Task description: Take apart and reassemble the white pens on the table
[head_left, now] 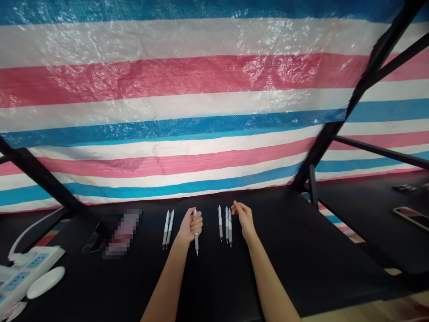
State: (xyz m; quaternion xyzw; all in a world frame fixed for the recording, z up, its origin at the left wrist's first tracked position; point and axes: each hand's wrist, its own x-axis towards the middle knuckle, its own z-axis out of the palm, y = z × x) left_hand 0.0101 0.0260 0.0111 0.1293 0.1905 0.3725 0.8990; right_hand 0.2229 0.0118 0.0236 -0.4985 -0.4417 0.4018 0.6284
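My left hand is wrapped round a white and grey click pen, held tip down with the thumb at its top end. To the left of that hand, two similar pens lie side by side on the black table. My right hand is just right of another group of pens; its fingers are loosely bent, and I see nothing in them. In that group, one pen lies slightly apart from two close together. The pens on the table point their tips towards me.
A dark phone-like object, partly blurred out, lies left on the black tabletop. A white power strip and a white oval object are at the left edge. Black frame bars and striped sheeting stand behind. Another phone lies far right.
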